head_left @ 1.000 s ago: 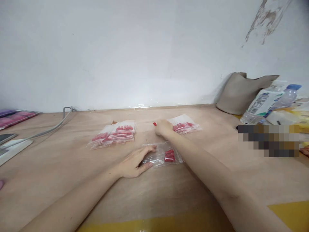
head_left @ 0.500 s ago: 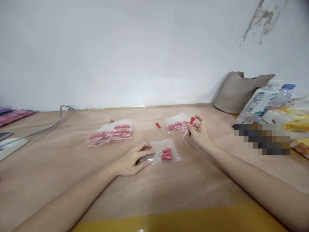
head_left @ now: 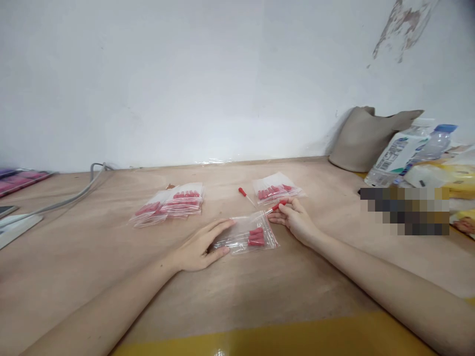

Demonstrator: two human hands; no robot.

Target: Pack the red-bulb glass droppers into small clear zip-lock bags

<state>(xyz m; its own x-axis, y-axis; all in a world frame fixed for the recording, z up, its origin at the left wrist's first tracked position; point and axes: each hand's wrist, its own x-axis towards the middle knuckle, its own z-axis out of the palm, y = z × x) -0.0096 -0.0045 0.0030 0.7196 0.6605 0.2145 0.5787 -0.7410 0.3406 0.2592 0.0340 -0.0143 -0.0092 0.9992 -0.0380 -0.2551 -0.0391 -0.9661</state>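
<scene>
My left hand [head_left: 202, 247] rests on the left end of a clear zip bag [head_left: 237, 228], thumb and fingers spread apart on it. Inside the bag lie several droppers with red rubber bulbs [head_left: 256, 237] at its right end. Between the thumb and fingers of my right hand [head_left: 293, 217] is a dropper [head_left: 279, 204], gripped by its red bulb. Its glass tube points left at the bag's upper right corner; whether the tip is inside I cannot tell. Just beyond the bag lies a loose dropper [head_left: 243, 193].
Filled zip bags [head_left: 181, 202] are piled at the left, and more bags [head_left: 276, 189] lie behind my right hand. A grey cable [head_left: 79, 194] runs along the far left. At the right stand a grey-brown container [head_left: 361, 138] and plastic bottles [head_left: 395, 153], with yellow packages [head_left: 441, 178] alongside.
My right hand has moved left and down, bringing its dropper from a steep tilt to a flatter one at the bag's right end. My left hand's fingers have shifted slightly on the bag.
</scene>
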